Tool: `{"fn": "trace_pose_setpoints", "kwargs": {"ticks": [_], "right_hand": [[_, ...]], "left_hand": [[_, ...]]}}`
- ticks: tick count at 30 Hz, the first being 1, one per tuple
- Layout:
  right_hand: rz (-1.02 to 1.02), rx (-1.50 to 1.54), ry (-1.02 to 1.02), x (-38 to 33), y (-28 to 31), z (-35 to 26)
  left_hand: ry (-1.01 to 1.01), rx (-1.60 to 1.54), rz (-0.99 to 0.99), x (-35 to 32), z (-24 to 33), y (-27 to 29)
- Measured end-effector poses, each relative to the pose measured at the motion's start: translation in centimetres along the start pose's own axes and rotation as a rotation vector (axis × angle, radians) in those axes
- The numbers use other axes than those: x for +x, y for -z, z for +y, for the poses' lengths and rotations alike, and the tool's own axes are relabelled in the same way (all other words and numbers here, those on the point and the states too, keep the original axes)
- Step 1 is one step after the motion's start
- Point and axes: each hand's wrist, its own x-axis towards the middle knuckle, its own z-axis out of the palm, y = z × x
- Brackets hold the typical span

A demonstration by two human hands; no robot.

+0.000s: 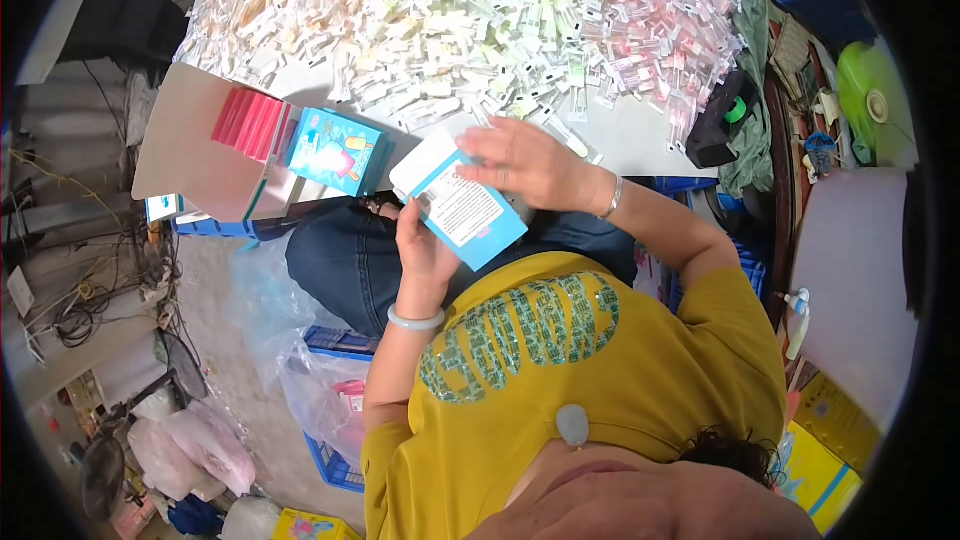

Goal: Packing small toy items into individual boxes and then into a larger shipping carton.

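Note:
A light blue and white carton box [463,210] is tilted in front of me, a white printed panel facing up and a white flap at its upper end. My left hand [425,245] grips it from its lower left side, thumb along the edge. At its upper right, my right hand [530,165] lies with fingers stretched over the edge near the flap; its thumb is hidden. Just left, another blue box [340,152] with ice-pop pictures stands at the table's edge. Beside that is a larger open cardboard box [195,145] with a row of pink packs [247,123] inside.
Heaps of small clear tubes [480,15] in pale orange, white, green and pink cover the table [640,130]. A black tape dispenser [718,118] sits at its right edge. Blue crates [335,465] and plastic bags [205,445] are on the floor at left.

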Motion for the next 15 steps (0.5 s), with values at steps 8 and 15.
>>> {"fn": "trace_pose_setpoints", "kwargs": {"ticks": [8,15], "right_hand": [[0.273,-0.389,-0.547,5.2,-3.1,13.3],[0.288,-0.263,-0.723,5.7,-2.7,15.9]], "left_hand": [[0.095,-0.200,-0.157,-2.0,-0.3,-0.6],[0.157,-0.088,-0.105,-3.5,-0.8,-0.1]]}}
